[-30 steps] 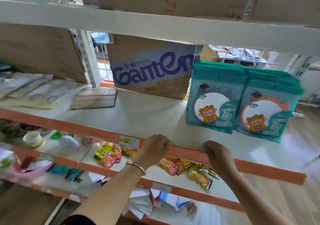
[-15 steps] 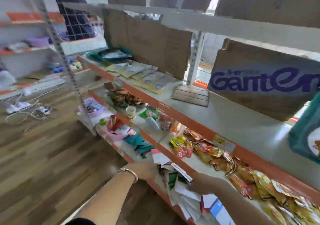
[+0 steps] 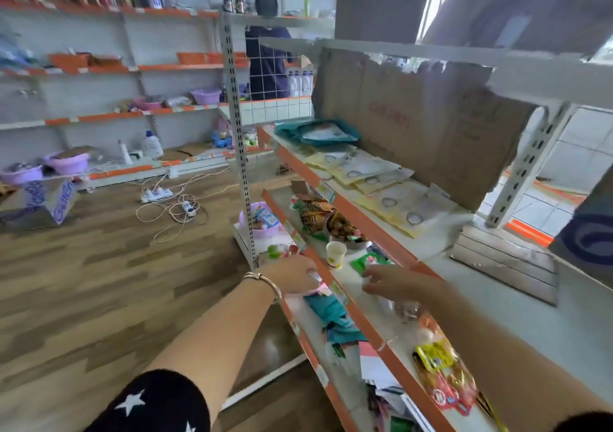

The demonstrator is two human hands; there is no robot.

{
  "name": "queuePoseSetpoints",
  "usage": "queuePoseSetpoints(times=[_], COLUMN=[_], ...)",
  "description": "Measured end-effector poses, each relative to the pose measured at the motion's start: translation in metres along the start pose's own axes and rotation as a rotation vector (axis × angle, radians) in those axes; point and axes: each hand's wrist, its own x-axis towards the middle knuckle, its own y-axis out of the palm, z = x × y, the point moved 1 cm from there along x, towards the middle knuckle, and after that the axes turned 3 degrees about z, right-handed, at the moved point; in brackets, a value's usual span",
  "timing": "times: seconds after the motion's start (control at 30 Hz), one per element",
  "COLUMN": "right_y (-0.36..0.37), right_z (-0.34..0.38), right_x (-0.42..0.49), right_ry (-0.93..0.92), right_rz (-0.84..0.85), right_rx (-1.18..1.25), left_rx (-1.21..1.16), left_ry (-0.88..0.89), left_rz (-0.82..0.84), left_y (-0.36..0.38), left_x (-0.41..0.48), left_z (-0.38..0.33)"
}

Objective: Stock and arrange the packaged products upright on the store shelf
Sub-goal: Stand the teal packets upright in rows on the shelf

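Shelf [image 3: 374,230], orange-edged, several tiers. Teal packs [image 3: 318,132] lay flat at the top tier's far end, with pale pouches [image 3: 374,179] flat beside them, before cardboard [image 3: 414,123]. Left hand [image 3: 292,277] was at the lower tier's edge, fingers curled; grip could not be told. Right hand [image 3: 391,282] was over the middle tier near a cup [image 3: 336,254], fingers bent; hold unclear.

You are wearing the one camera on your head. It is looking forward and down, slanting along the shelf unit [image 3: 497,315] running off on your right. It is sitting close over your left hand [image 3: 292,277] and right hand [image 3: 388,280], and taking in the wood floor [image 3: 83,282] leftwards.
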Motion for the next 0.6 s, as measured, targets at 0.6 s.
queuePoseSetpoints(times=[0.6], right_y=[-0.176], right_z=[-0.002], right_x=[0.238], right_ry=[-0.041], right_rz=[-0.114], right_rx=[0.047], left_rx=[-0.263], left_ry=[-0.103], left_rz=[-0.209], left_y=[-0.15], left_x=[0.215], left_z=[0.09])
